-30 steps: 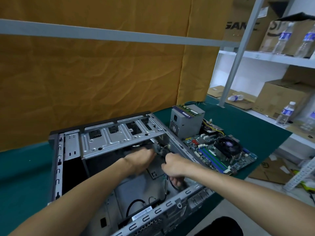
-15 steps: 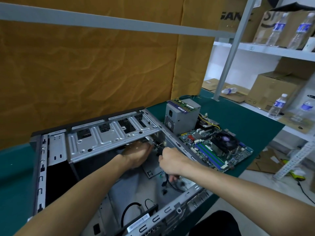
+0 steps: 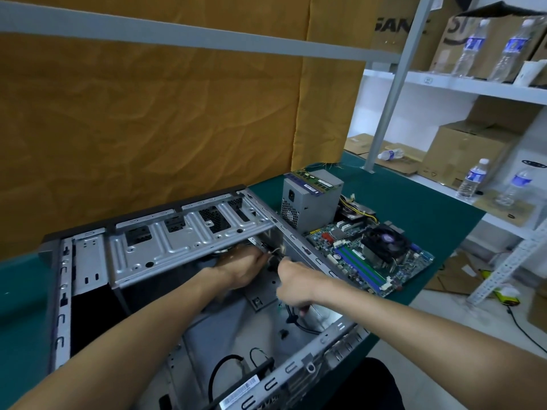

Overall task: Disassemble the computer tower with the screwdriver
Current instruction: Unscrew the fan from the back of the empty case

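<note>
The open grey computer tower (image 3: 59,291) lies on its side on the green table (image 3: 414,202). Both hands reach into its far right corner, below the metal drive bay bracket (image 3: 183,244). My left hand (image 3: 242,269) is partly tucked under the bracket, and its fingers pinch thin wires (image 3: 275,251). Right beside it, my right hand (image 3: 296,284) has its fingers curled round a black cable (image 3: 291,316) that runs down to the case floor. No screwdriver is in sight.
To the right of the case stand a grey power supply (image 3: 313,202) with memory sticks (image 3: 313,180) on top and a motherboard (image 3: 370,255) with its fan. Shelves on the right hold cardboard boxes (image 3: 464,149) and water bottles (image 3: 473,179). A brown paper wall stands behind.
Both hands stay in the same corner of the case; my right hand has lifted slightly toward the left one. My head has shifted, so the view has moved a little.
</note>
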### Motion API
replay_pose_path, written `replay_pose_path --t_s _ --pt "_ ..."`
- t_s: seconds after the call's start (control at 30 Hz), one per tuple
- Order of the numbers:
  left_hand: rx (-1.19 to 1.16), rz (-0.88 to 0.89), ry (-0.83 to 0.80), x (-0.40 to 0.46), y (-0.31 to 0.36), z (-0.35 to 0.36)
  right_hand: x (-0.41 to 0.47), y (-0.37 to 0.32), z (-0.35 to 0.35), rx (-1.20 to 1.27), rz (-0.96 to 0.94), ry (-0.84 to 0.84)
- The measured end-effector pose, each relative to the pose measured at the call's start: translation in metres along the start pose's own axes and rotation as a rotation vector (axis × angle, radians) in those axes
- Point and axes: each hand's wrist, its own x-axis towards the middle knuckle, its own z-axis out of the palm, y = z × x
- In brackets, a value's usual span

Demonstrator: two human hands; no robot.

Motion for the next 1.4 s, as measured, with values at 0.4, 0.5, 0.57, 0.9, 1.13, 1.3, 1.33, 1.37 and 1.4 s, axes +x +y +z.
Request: replay_pose_path --t_s 0.4,0.5,0.57,0.9,1.13,1.3,1.33,1.37,1.4 --pt "-0.112 -0.112 0.024 -0.015 0.018 -0.016 -0.037 0.000 -0.016 -0.097 -0.170 0.111" --pt "-0.065 -0.106 -0.005 -0.024 0.025 -0.023 -0.050 0.001 -0.027 -0.040 -0.323 0.413" --pt "-0.012 -0.127 -0.033 -0.032 0.032 -0.028 -0.049 0.007 -0.031 -0.065 -0.344 0.672" --pt "0.473 0.136 0.484 -0.085 0.032 -0.062 -0.026 0.022 -0.034 -0.086 -0.098 0.405" --pt "0.627 -0.060 0.268 -0.101 0.003 -0.074 -0.022 0.019 -0.036 -0.086 -0.152 0.406" --pt "0.638 -0.154 0.311 -0.138 -0.007 -0.080 -0.005 -0.004 -0.038 -0.122 -0.324 0.377" --pt "0.644 -0.191 0.307 -0.146 -0.008 -0.083 -0.001 -0.012 -0.040 -0.139 -0.363 0.362" --pt "0.656 -0.226 0.311 -0.155 -0.008 -0.084 0.003 -0.021 -0.042 -0.158 -0.398 0.348" --pt "0.670 -0.264 0.319 -0.163 -0.007 -0.085 0.006 -0.030 -0.045 -0.175 -0.431 0.332"
